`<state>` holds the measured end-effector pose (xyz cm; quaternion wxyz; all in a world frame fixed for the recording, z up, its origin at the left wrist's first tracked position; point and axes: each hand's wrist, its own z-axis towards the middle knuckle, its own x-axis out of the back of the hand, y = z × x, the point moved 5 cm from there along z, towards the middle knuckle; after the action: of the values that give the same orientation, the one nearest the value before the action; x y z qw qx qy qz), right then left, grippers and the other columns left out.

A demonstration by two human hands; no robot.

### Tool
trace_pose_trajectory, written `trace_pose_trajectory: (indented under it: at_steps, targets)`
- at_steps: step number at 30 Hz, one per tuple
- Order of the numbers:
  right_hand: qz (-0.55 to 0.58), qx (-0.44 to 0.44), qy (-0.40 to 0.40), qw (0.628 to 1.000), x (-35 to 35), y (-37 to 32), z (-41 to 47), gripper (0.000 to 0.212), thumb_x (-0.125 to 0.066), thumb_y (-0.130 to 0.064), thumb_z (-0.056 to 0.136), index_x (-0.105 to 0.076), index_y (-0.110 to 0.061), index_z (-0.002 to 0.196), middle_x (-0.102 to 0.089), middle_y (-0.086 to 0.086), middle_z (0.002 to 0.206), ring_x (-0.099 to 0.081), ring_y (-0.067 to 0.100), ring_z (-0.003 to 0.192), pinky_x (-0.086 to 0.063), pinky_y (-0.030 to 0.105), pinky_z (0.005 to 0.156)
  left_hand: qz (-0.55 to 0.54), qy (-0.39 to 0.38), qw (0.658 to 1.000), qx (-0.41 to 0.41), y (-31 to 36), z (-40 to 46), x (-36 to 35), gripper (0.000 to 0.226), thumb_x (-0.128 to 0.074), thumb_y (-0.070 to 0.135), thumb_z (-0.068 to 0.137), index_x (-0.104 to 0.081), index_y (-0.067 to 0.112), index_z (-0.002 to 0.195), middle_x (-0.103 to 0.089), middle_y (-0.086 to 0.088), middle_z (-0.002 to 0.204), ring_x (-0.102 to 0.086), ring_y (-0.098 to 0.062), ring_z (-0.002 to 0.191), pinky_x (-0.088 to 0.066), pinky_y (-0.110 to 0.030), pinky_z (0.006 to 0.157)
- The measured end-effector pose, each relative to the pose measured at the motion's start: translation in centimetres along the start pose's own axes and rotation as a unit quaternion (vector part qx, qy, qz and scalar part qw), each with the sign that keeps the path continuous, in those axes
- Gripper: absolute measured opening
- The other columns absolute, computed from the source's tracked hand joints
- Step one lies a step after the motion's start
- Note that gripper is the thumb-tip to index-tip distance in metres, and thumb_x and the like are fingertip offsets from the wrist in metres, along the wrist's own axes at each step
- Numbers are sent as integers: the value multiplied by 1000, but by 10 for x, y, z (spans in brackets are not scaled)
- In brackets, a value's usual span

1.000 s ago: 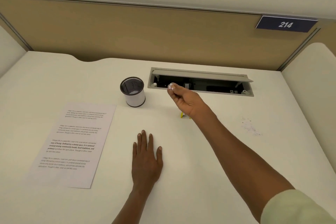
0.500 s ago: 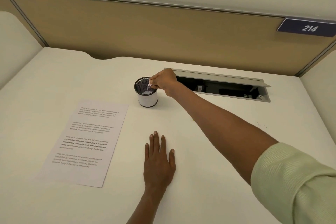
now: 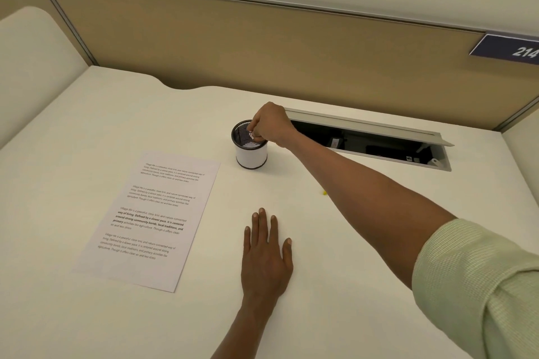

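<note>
A small cup (image 3: 251,154) with a white wall and a black mesh rim stands on the white desk (image 3: 335,256). My right hand (image 3: 269,124) hovers over its mouth, fingertips curled downward and pinching a small white object (image 3: 251,134) just inside the rim. Flat on the desk nearer to me lies my left hand (image 3: 267,253), fingers straight and spread, holding nothing. A printed sheet of paper (image 3: 151,218) lies left of that hand.
An open cable hatch (image 3: 379,140) with a raised grey lid is sunk into the desk right of the cup. A tiny yellow bit (image 3: 324,192) peeks out beside my right forearm. A tan partition with a "214" plate (image 3: 509,48) backs the desk.
My right hand carried the small white object from in front of the hatch leftward to the cup's mouth, then lowered its fingertips into the rim. My left hand stayed flat.
</note>
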<state>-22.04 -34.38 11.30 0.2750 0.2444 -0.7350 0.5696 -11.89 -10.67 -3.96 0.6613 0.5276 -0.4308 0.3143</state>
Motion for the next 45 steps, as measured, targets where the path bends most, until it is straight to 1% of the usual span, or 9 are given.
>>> trace_pose_trajectory:
  at_steps: [7,13,17,23,29,34,37,41,45]
  targets:
    - [-139,100,54,984,-4,-10,-5,19,-63,7,73,-75,-6,77,-72,8,81,-65,22,73,-41,21,57,13,9,1000,-7,1,1,-2,61,-33,45,104,-33,14,156,-15,-8,168,-8,-21,156,-7,-38,125]
    - [-222,112,-11,968,-12,-12,-2,22,-49,1,80,-69,-2,86,-65,13,90,-62,31,76,-33,23,44,18,4,1000,-5,1,1,-2,61,-35,44,104,-33,13,156,-15,-9,168,-8,-22,156,-9,-38,125]
    - [-227,155,-7,961,-16,-13,-2,31,-52,9,73,-75,-8,84,-69,11,94,-66,29,85,-53,29,62,20,-1,1000,-6,1,1,-3,61,-35,44,103,-34,13,156,-16,-9,167,-10,-23,156,-9,-39,124]
    - [-257,199,-7,946,-18,-16,-7,32,-49,11,64,-73,-4,78,-71,13,85,-65,32,82,-52,35,65,21,1,1000,-8,0,1,-4,61,-34,44,104,-33,13,156,-16,-10,167,-10,-23,156,-10,-39,125]
    - [-220,200,61,953,-11,-13,-17,27,-46,4,75,-69,-8,81,-70,9,87,-60,31,85,-41,30,58,25,-1,1000,-7,0,1,-4,62,-31,46,103,-32,13,156,-16,-9,167,-9,-22,156,-10,-39,125]
    - [-9,192,148,970,9,4,-54,33,-48,3,80,-74,-4,100,-73,12,100,-65,27,94,-51,35,85,17,-4,1000,-9,-2,1,-3,63,-29,47,103,-32,13,156,-15,-9,168,-8,-22,156,-12,-40,126]
    - [59,171,258,949,24,36,-87,27,-52,1,85,-74,-1,100,-74,12,96,-67,25,89,-52,36,84,12,-6,1000,-9,-4,1,-3,65,-27,47,102,-33,12,156,-15,-9,168,-9,-22,156,-16,-42,126]
    - [36,96,360,927,42,109,-135,25,-53,-3,91,-71,-4,108,-72,9,103,-64,21,98,-50,29,89,7,-2,1000,-11,-3,1,-1,65,-29,47,101,-36,10,154,-18,-10,167,-12,-23,156,-18,-44,125]
    - [-15,-20,396,918,55,191,-172,27,-51,-2,91,-68,-4,111,-70,9,109,-62,27,105,-46,30,91,8,-5,1000,-10,-3,0,0,67,-25,49,100,-37,10,154,-17,-10,167,-13,-24,156,-17,-44,125]
